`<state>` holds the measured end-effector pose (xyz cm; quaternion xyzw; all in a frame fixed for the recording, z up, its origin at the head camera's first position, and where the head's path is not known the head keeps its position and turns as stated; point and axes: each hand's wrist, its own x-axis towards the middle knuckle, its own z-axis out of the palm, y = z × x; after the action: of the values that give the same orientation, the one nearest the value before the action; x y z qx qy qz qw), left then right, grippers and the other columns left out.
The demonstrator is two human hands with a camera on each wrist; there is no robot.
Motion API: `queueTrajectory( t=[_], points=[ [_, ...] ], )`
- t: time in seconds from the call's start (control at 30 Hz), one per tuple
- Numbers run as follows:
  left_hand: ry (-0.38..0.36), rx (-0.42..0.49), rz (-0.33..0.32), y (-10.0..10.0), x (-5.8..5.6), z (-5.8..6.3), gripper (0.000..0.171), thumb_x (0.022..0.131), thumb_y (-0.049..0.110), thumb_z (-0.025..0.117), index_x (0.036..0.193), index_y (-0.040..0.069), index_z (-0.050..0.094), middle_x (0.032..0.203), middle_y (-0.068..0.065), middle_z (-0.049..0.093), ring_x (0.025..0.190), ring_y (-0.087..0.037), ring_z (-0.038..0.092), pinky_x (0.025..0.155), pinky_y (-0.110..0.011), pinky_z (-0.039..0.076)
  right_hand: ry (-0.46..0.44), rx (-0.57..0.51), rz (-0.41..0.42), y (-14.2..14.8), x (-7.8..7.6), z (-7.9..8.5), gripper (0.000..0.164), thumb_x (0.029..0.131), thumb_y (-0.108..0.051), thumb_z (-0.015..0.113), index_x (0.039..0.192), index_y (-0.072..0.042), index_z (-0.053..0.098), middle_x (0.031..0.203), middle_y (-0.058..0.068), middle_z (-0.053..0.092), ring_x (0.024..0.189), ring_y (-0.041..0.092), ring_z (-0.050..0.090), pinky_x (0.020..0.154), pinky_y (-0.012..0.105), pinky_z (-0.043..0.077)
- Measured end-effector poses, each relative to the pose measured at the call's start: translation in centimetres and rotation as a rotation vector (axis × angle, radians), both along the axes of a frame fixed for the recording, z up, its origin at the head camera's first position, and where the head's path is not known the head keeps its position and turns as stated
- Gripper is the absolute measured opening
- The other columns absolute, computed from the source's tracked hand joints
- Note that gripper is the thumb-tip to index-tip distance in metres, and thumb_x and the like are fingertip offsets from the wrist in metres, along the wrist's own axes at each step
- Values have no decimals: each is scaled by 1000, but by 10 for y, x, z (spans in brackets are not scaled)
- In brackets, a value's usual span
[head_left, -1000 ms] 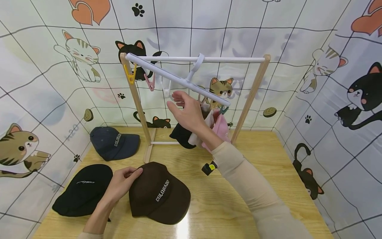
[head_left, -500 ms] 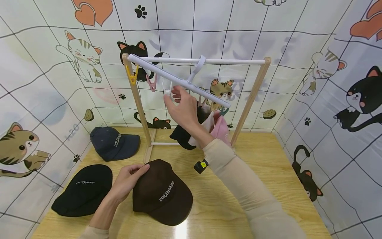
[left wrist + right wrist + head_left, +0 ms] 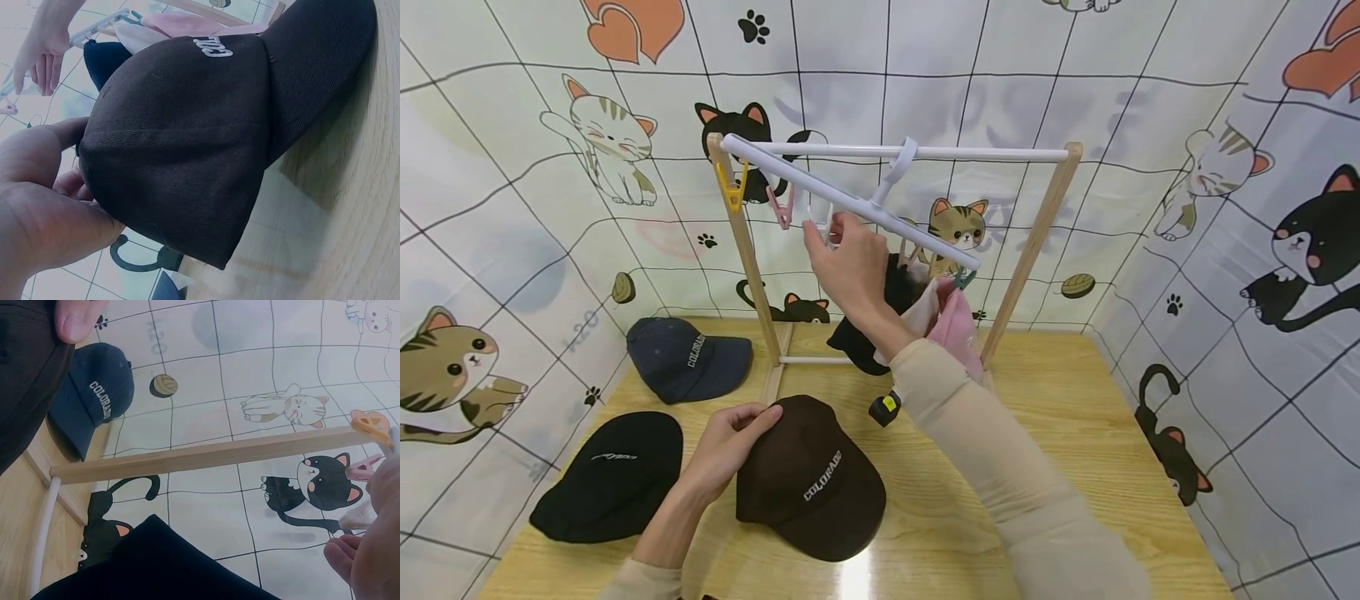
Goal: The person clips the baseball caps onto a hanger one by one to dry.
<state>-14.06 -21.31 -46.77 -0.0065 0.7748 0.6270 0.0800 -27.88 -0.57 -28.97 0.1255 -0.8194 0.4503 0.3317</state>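
My left hand pinches the rear of a dark brown baseball cap marked COLORADO, thumb outside and other fingers partly hidden behind it. The cap is tilted just above the table, brim toward the right. Up at the hanger, my right hand has its thumb and fingers on either side of a white clothespin, pinching it. The contact is partly hidden in the right wrist view, where the white clothespin shows beside the fingertips. A pink clothespin and a yellow one hang further left.
Black, white and pink caps hang clipped at the hanger's low right end. A wooden rack with a white bar supports the hanger. A navy cap and a black cap lie on the table's left.
My right hand has moved left and slightly up, bringing thumb and fingers around the white clothespin. My left hand has shifted the brown cap slightly right. The hanger has stayed tilted.
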Motion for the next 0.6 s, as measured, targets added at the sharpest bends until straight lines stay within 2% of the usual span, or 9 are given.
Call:
queueTrajectory(
  t=[0.1,0.2,0.27,0.43,0.6],
  points=[
    [3,-6,8,1,0,1,46,96,49,71,108,4,73,84,0,71,76,-18,68,70,-33,58,35,51,-57,-4,-2,1,36,98,-43,67,98,-8,73,80,4,76,70,17,68,65,31,50],
    [8,-6,5,2,1,2,46,96,49,71,106,4,73,83,0,70,75,-18,67,70,-33,58,87,124,-124,-6,-5,2,38,98,-45,66,89,-9,70,63,2,64,54,17,53,51,27,34],
    [8,-5,4,2,1,2,46,96,49,71,106,4,73,83,0,70,75,-18,67,69,-33,57,117,164,-163,-7,-8,3,39,98,-46,66,86,-9,68,58,2,59,50,16,49,49,26,29],
    [-8,1,9,2,2,2,46,95,49,71,105,4,72,80,1,69,72,-16,65,68,-33,57,157,196,-213,-8,-12,5,42,96,-48,69,78,-9,68,55,0,53,48,16,45,47,27,27],
    [-10,8,6,1,2,2,46,96,48,71,106,4,73,81,1,69,73,-16,66,68,-33,57,181,224,-261,-8,-15,7,52,95,-52,69,63,-14,53,51,-3,40,47,15,39,46,28,23]
  ],
)
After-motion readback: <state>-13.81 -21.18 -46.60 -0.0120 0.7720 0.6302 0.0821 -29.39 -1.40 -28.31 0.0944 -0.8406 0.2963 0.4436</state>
